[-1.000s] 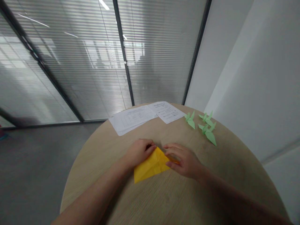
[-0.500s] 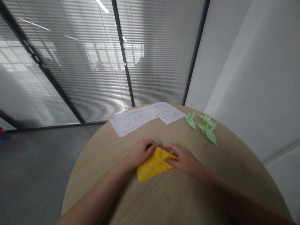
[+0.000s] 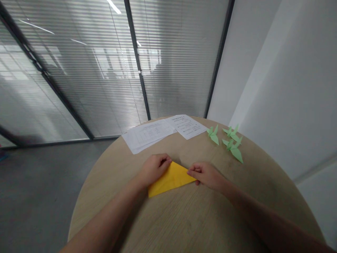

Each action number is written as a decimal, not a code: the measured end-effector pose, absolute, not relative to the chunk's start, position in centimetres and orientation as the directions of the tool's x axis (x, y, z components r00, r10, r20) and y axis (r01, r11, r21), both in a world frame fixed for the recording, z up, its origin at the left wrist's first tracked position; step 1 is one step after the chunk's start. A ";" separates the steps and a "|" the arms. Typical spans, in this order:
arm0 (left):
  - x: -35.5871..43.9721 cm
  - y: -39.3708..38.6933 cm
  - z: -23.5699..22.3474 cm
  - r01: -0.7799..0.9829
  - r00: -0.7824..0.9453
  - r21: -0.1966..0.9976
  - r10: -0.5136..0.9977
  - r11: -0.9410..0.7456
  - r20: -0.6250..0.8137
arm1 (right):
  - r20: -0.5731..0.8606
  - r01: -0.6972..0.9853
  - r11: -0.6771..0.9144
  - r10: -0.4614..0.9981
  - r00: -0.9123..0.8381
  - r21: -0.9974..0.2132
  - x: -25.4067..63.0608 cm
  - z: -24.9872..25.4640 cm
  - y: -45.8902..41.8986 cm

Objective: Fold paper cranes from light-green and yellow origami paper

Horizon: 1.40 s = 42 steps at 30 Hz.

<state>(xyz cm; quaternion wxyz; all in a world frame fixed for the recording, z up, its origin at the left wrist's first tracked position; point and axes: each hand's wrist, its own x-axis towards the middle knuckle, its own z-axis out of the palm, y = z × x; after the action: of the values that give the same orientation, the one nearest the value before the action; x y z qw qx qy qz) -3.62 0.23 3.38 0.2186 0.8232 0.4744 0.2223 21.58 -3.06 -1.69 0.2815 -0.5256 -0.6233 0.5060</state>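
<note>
A yellow sheet of paper (image 3: 171, 179), folded into a triangle, is held between my two hands just above or on the table. My left hand (image 3: 156, 169) grips its upper left edge near the top corner, thumb over the paper. With thumb and fingers, my right hand (image 3: 204, 174) pinches the pointed right corner. The paper's lower left corner sticks out free beside my left wrist. Part of the upper left edge is hidden under my left hand.
Printed white sheets (image 3: 149, 135) lie overlapping at the far side of the round wooden table (image 3: 168, 225). Three green paper cranes, one a green crane (image 3: 213, 134), sit at the back right. Beyond stand a blinded glass partition (image 3: 181, 63) and a white wall (image 3: 297, 91).
The yellow paper has gone from a creased, partly opened shape to a flat triangle. My right hand has shifted its hold to the right corner; the paper moved slightly left.
</note>
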 end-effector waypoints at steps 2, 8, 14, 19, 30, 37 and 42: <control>-4.1 0.6 3.4 0.709 0.418 0.548 0.890 -0.444 0.180 | -0.211 0.362 -0.101 0.937 -0.277 -0.927 21.7 -1.5 -2.9; -5.3 1.6 3.2 0.740 0.349 0.543 0.917 -0.396 0.193 | -0.197 0.354 -0.095 0.944 -0.266 -0.930 21.9 -1.5 -2.5; -5.1 1.4 2.9 0.753 0.258 0.504 0.895 -0.423 0.365 | -0.044 0.357 0.021 0.984 -0.172 -0.934 22.1 -2.7 -2.2; -4.5 -0.1 4.4 0.804 0.078 0.457 0.829 -0.381 0.554 | 0.365 0.475 0.307 0.931 0.031 -0.825 22.7 -1.9 -2.7; -0.4 -1.8 2.5 0.152 0.317 0.976 0.927 0.157 -0.198 | 0.783 0.499 0.837 0.460 -0.420 -0.224 21.2 0.6 -5.7; -0.8 -1.0 1.5 0.033 0.276 0.979 0.939 0.202 -0.204 | 0.653 0.379 0.907 0.400 -0.642 -0.184 20.3 0.6 -5.7; -1.7 0.1 0.9 0.077 0.290 0.982 0.939 0.171 -0.186 | 0.743 0.535 0.799 0.530 -0.409 -0.275 21.4 0.1 -5.5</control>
<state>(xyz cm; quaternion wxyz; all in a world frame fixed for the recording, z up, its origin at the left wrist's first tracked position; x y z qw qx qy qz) -1.69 0.06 0.94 0.5996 0.5344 0.4753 0.3591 21.43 -5.49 0.07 0.4415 -0.3173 -0.8392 -0.0032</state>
